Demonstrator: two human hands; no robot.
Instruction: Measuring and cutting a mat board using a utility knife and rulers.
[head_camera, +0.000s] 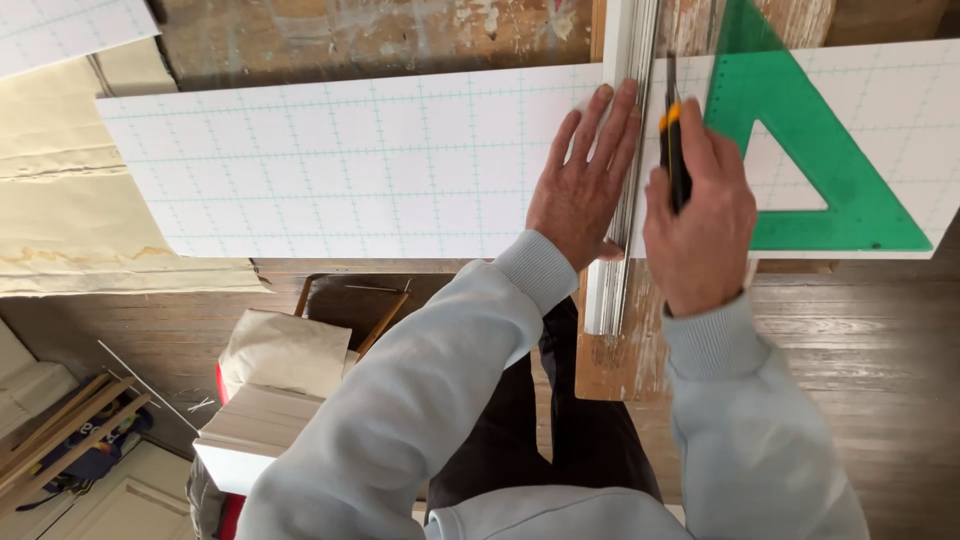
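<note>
Step in hand: by my reading, a cut across the white gridded board (360, 165), blade run along a straightedge.
Left hand (583, 185): laid flat, fingers spread and pointing far, pressing on the board right against the left edge of the metal straightedge (628, 150); it grasps nothing, its grip fully open.
Right hand (700, 220): grip wrapped tight around a black-and-yellow utility knife (674, 150), tip pointing far, just beside the right edge of the straightedge.
Board: lies crosswise on a worn wooden desk (380, 30), reaching from the far left to the right edge of the view.
Straightedge: runs near-to-far over the board, its near end overhanging onto a paint-flecked plank (620, 370).
Green set square (800, 130): rests on the board just right of the knife, its upright edge near the straightedge.
Blade contact: hidden; I cannot tell if it touches the board.
Next move calls for: steady downward pressure from the left hand so the straightedge does not slip, and fingertips kept clear of the blade's line.
Nearby: cardboard (90, 180) at left, paper-wrapped bundle (285, 350) below.
</note>
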